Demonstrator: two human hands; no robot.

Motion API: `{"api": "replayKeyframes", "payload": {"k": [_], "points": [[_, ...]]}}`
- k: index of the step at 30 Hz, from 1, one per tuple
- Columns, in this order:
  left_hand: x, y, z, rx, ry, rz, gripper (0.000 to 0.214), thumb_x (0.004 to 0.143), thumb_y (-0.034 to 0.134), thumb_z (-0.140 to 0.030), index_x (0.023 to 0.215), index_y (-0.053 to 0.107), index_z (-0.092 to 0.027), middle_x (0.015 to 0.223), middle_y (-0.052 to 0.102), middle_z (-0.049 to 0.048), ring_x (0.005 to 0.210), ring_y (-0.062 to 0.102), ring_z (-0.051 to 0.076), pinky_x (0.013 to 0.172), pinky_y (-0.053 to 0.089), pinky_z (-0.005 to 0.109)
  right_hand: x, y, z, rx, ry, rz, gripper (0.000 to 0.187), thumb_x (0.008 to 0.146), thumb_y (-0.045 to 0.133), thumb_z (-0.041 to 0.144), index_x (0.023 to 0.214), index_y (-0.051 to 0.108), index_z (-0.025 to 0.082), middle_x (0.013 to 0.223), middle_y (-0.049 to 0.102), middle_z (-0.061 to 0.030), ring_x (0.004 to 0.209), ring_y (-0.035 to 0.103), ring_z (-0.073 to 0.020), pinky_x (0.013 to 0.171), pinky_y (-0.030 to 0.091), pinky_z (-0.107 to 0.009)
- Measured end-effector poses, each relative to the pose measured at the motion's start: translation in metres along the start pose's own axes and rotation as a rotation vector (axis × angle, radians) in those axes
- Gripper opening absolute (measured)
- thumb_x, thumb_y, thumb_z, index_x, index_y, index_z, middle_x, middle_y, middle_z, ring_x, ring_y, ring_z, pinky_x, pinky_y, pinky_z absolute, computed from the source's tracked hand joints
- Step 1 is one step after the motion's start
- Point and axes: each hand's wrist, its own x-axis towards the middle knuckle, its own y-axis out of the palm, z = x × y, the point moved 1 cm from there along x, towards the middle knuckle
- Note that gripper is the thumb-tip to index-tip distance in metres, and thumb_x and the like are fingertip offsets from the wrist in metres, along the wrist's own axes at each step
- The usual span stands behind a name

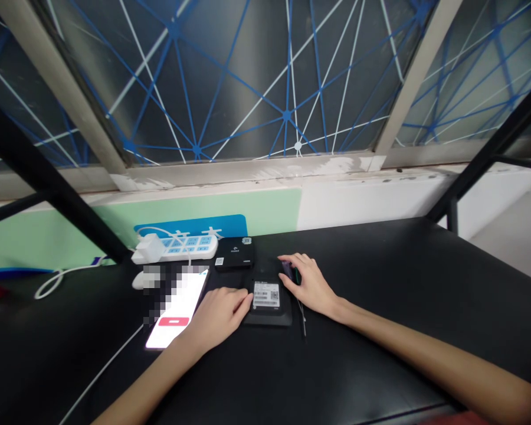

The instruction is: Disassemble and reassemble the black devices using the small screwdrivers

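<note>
A black square device with a white printed label and code lies on the dark table between my hands. My left hand is at its left side, fingers curled together and thumb tip against the device's edge. My right hand hovers just right of it, thumb and forefinger apart. Under and between those fingers show a small purple handle-like piece and a bit of green. Thin metal shafts stick out below the palm, like those of slim screwdrivers; the palm hides the rest.
Left of my left hand lies a lit phone or tablet, partly pixelated. Behind stand a black box and a white power strip with a plugged-in adapter. A white cable crosses the table's left; black frame posts flank it.
</note>
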Motion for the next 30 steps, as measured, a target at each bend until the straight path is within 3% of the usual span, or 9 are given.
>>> {"api": "replayKeyframes", "payload": {"k": [3,10,14,17,19,24,30], "points": [[0.000,0.000,-0.001,0.043,-0.019,-0.007,0.043,0.103,0.031,-0.037,0.067,0.049,-0.021,0.066,0.061,0.0011,0.062,0.060,0.019,0.056,0.028,0.027,0.001,0.002,-0.002,-0.008,0.001,0.025,0.022,0.092,0.057,0.029,0.113,0.062,0.025,0.111,0.064,-0.0058,0.101,0.057,-0.0245,0.089,0.041,-0.041],[0.000,0.000,-0.001,0.088,-0.127,-0.051,0.034,0.097,0.041,-0.048,0.078,0.050,-0.022,0.061,0.057,-0.0009,0.055,0.057,0.020,0.052,0.027,0.027,0.001,0.001,-0.001,0.001,-0.015,0.049,0.018,0.094,0.054,0.027,0.109,0.065,0.024,0.111,0.065,-0.0055,0.100,0.057,-0.0235,0.091,0.041,-0.043],[0.000,0.003,0.001,0.065,-0.142,-0.080,0.037,0.097,0.038,-0.051,0.109,0.053,-0.020,0.063,0.059,-0.0006,0.058,0.060,0.022,0.053,0.032,0.027,0.000,-0.005,0.008,-0.010,-0.094,0.044,0.023,0.091,0.060,0.030,0.113,0.066,0.025,0.119,0.064,-0.0071,0.107,0.054,-0.0261,0.092,0.040,-0.045],[-0.001,0.005,0.004,0.045,-0.106,-0.074,0.050,0.099,0.036,-0.051,0.139,0.038,-0.021,0.066,0.061,-0.0010,0.060,0.063,0.023,0.055,0.037,0.028,-0.001,-0.008,0.012,-0.009,-0.149,0.060,0.028,0.088,0.065,0.035,0.114,0.067,0.024,0.119,0.065,-0.0072,0.109,0.053,-0.0269,0.094,0.039,-0.046],[-0.001,0.005,0.005,0.058,-0.067,-0.058,0.056,0.100,0.034,-0.050,0.148,0.029,-0.024,0.067,0.061,-0.0013,0.062,0.063,0.023,0.058,0.039,0.029,-0.001,-0.008,0.012,-0.007,-0.167,0.075,0.031,0.086,0.067,0.037,0.114,0.067,0.024,0.116,0.067,-0.0068,0.108,0.053,-0.0266,0.093,0.039,-0.046],[-0.002,0.003,0.005,0.085,-0.019,-0.045,0.053,0.100,0.032,-0.049,0.147,0.035,-0.024,0.068,0.062,0.0004,0.063,0.064,0.024,0.060,0.042,0.030,-0.002,-0.007,0.010,-0.021,-0.217,0.109,0.041,0.081,0.071,0.044,0.116,0.066,0.023,0.112,0.068,-0.0084,0.108,0.053,-0.0279,0.097,0.036,-0.049],[-0.003,0.003,0.005,0.075,-0.048,-0.057,0.053,0.098,0.037,-0.051,0.141,0.041,-0.021,0.068,0.062,0.0010,0.062,0.063,0.024,0.057,0.040,0.030,-0.001,-0.010,0.010,-0.034,-0.268,0.192,0.078,0.069,0.074,0.063,0.131,0.058,0.019,0.113,0.066,-0.0121,0.109,0.052,-0.0304,0.103,0.032,-0.053]]}}
